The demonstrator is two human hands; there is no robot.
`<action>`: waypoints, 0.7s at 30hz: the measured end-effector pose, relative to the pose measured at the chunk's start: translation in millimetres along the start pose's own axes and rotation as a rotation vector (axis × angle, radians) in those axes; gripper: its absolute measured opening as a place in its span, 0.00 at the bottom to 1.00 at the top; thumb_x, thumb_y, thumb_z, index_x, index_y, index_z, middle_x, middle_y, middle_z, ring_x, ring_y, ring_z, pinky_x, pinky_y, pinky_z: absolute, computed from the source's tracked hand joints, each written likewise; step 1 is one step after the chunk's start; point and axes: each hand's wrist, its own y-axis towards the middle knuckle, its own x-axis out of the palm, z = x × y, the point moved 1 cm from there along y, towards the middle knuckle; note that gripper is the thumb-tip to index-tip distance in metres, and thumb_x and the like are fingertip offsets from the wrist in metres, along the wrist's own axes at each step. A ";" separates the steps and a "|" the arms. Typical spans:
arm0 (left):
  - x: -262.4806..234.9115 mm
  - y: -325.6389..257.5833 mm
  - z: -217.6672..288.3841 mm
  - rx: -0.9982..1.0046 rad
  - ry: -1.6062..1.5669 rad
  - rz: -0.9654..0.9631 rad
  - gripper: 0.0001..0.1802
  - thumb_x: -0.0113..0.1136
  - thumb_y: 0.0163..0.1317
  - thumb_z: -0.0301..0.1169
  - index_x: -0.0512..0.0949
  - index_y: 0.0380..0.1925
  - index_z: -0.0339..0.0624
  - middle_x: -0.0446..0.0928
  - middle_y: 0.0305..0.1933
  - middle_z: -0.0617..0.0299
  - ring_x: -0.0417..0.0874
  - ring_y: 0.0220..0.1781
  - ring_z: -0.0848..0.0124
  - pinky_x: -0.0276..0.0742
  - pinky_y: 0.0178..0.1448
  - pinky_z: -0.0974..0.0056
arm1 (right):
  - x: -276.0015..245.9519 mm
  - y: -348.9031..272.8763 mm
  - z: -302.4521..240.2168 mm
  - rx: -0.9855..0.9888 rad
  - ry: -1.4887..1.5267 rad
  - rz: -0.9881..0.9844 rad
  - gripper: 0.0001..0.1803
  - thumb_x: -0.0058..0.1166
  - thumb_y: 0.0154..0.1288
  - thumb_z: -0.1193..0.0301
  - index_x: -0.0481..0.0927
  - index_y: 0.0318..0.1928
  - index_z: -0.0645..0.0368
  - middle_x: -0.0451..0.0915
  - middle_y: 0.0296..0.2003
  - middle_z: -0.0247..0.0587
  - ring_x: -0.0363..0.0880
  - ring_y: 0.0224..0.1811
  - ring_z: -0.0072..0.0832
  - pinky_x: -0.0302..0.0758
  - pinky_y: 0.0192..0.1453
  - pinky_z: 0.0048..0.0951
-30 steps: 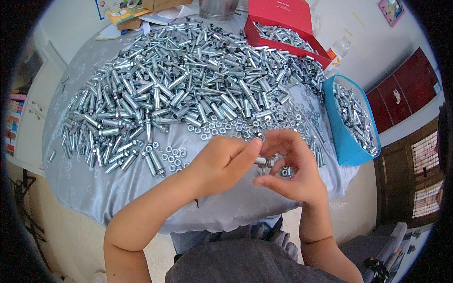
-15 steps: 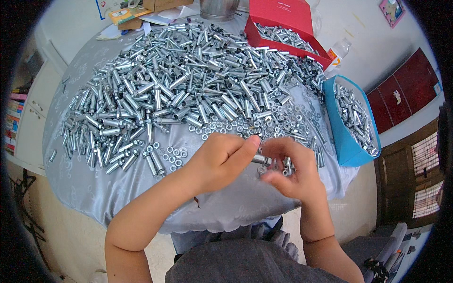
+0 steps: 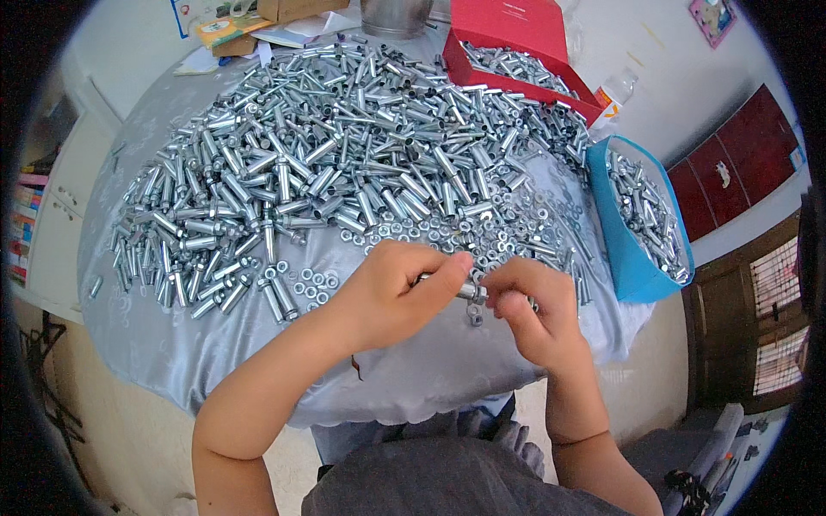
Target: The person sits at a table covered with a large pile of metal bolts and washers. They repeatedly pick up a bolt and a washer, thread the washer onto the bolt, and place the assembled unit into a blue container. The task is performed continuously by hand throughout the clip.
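My left hand (image 3: 400,288) is closed around a silver sleeve anchor bolt (image 3: 470,291), whose nut end points right, out past the thumb. At that end, the thumb and curled forefinger of my right hand (image 3: 538,314) touch or nearly touch the nut. Whether the right fingers pinch anything else is hidden. Loose hex nuts and washers (image 3: 422,230) lie just beyond both hands. A large heap of metal sleeves and bolts (image 3: 344,146) spreads behind them. Several sleeve anchors with nuts (image 3: 275,292) rest left of my left forearm.
A blue fabric bin (image 3: 602,232) filled with anchors stands at the right edge of the table. Behind it are an open red box (image 3: 516,30) of metal parts and a plastic bottle (image 3: 618,89). A metal bucket (image 3: 396,17) sits at the back. Grey satin cloth (image 3: 379,387) covers the table.
My right hand's fingers have drawn in from a spread, blurred pose to a curled one at the bolt's nut end. My left hand keeps its grip, almost unmoved.
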 end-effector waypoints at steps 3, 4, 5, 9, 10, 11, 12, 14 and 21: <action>-0.6 -0.5 0.6 -0.022 -0.004 0.008 0.22 0.48 0.62 0.37 0.69 0.13 0.32 0.59 0.08 0.62 0.56 0.14 0.80 0.54 0.17 0.67 | 4.0 4.4 -9.7 0.049 -0.032 0.036 0.11 0.62 0.48 0.72 0.76 0.32 0.61 0.74 0.23 0.38 0.71 0.22 0.26 0.68 0.25 0.24; 0.0 -0.7 0.4 -0.021 -0.012 0.016 0.22 0.48 0.62 0.37 0.69 0.13 0.32 0.59 0.08 0.62 0.56 0.14 0.80 0.54 0.17 0.67 | 4.4 5.5 -11.7 -0.002 -0.106 0.034 0.10 0.62 0.48 0.72 0.76 0.31 0.61 0.74 0.23 0.39 0.71 0.21 0.26 0.68 0.24 0.24; 0.2 -0.6 0.6 -0.019 -0.021 0.024 0.22 0.48 0.62 0.37 0.69 0.13 0.32 0.59 0.08 0.62 0.56 0.14 0.80 0.54 0.17 0.67 | 4.3 1.9 -7.0 -0.028 -0.161 -0.008 0.10 0.63 0.48 0.72 0.76 0.30 0.61 0.73 0.23 0.38 0.70 0.21 0.26 0.67 0.23 0.24; 0.1 -0.9 0.2 -0.020 -0.014 -0.007 0.22 0.48 0.62 0.37 0.70 0.14 0.32 0.60 0.08 0.62 0.58 0.14 0.80 0.55 0.18 0.67 | 6.3 -0.3 -2.9 0.041 -0.065 0.044 0.12 0.63 0.48 0.71 0.75 0.32 0.61 0.73 0.24 0.39 0.71 0.21 0.27 0.68 0.24 0.25; -0.9 -1.0 -0.2 -0.027 -0.003 -0.017 0.21 0.48 0.62 0.37 0.71 0.15 0.32 0.61 0.08 0.62 0.58 0.14 0.79 0.55 0.18 0.67 | 8.5 2.4 -9.4 0.096 -0.009 0.067 0.12 0.63 0.48 0.71 0.75 0.33 0.61 0.73 0.24 0.40 0.71 0.22 0.27 0.68 0.24 0.25; -1.4 -1.0 -0.5 -0.034 0.009 -0.026 0.21 0.48 0.61 0.37 0.71 0.15 0.32 0.61 0.09 0.62 0.59 0.14 0.79 0.56 0.18 0.67 | 9.7 3.8 -12.6 0.152 0.047 0.090 0.13 0.63 0.48 0.71 0.75 0.33 0.61 0.73 0.24 0.41 0.72 0.22 0.27 0.69 0.25 0.25; -1.2 -0.6 -0.6 -0.013 -0.003 -0.021 0.20 0.48 0.61 0.37 0.72 0.17 0.32 0.62 0.09 0.62 0.60 0.14 0.79 0.56 0.18 0.67 | 10.0 2.3 -9.4 0.107 -0.007 0.066 0.14 0.63 0.48 0.70 0.75 0.34 0.61 0.73 0.24 0.41 0.72 0.22 0.27 0.69 0.25 0.25; 0.1 -0.8 -0.4 0.025 -0.025 -0.007 0.19 0.49 0.61 0.37 0.74 0.20 0.32 0.64 0.11 0.61 0.62 0.16 0.79 0.57 0.19 0.68 | 10.7 -2.6 -0.9 0.018 -0.114 0.014 0.15 0.64 0.48 0.70 0.74 0.36 0.61 0.73 0.25 0.42 0.72 0.23 0.27 0.69 0.25 0.25; 2.0 -0.5 0.3 0.051 -0.066 -0.013 0.16 0.49 0.62 0.38 0.74 0.27 0.33 0.69 0.20 0.59 0.66 0.21 0.77 0.62 0.24 0.68 | 12.6 1.8 -6.2 -0.013 -0.112 0.060 0.13 0.59 0.53 0.67 0.74 0.36 0.61 0.75 0.26 0.42 0.72 0.22 0.28 0.69 0.25 0.25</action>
